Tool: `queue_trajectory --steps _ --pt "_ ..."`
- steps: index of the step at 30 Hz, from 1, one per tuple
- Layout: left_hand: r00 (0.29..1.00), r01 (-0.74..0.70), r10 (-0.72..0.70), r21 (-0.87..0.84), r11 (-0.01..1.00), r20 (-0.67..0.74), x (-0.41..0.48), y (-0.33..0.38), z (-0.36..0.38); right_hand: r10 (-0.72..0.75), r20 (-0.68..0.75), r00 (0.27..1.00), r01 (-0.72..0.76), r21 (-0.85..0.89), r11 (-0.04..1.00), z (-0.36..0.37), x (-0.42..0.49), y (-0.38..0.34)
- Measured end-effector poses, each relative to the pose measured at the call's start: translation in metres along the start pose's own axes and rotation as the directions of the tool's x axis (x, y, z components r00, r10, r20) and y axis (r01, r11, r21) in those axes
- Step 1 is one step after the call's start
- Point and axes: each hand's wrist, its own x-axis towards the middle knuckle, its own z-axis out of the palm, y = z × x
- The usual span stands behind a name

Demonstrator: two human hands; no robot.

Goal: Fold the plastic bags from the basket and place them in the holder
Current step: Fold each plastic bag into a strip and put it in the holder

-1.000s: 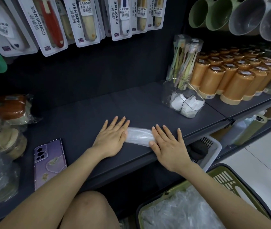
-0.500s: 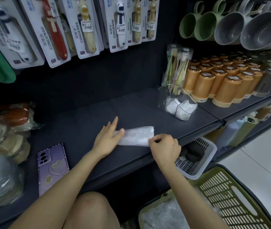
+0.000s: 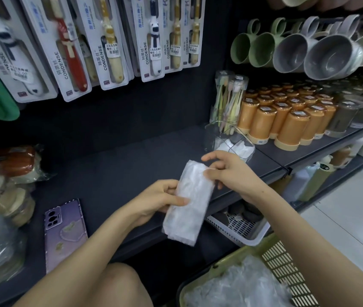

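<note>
Holding the plastic bag [image 3: 187, 202] clear of the shelf [image 3: 114, 173], the person keeps it as a long, narrow folded strip, tilted with its upper end toward the holder [image 3: 209, 138] and its lower end hanging out past the shelf's front edge. The film looks thin, light and limp. It would probably sag or spring open wherever nothing pins the layers, and its slick surface could slide between fingers, so a hold across the full width seems the safe one. The left hand [image 3: 154, 200] grips the strip at mid-length, thumb laid across the front face and fingers curled behind. The right hand [image 3: 231, 173] pinches the upper right edge, index finger lifted free and wrist bent inward. The green basket [image 3: 282, 269] with more loose bags sits low at the right; the clear holder, which has folded bags in it, stands near the right hand.
</note>
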Motion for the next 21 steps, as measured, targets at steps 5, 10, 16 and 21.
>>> queue_trajectory --steps 5,10,16,21 --pt "1.000 -0.004 0.006 -0.235 0.972 0.007 -0.009 0.000 0.013 -0.016 -0.005 1.000 0.015 -0.013 1.000 0.000 -0.004 0.001" --pt "0.998 -0.055 0.044 -0.238 0.970 -0.052 -0.012 -0.003 0.022 0.021 0.016 1.000 -0.023 0.148 0.989 0.001 -0.014 -0.005" --pt "0.988 -0.089 0.038 -0.347 0.934 -0.152 -0.012 -0.008 0.029 0.097 0.222 0.970 -0.179 0.385 0.905 0.021 -0.049 0.005" --pt "0.978 -0.084 -0.007 -0.419 0.904 -0.210 -0.014 -0.010 0.040 0.200 0.147 0.969 -0.244 0.426 0.871 0.034 -0.051 0.013"
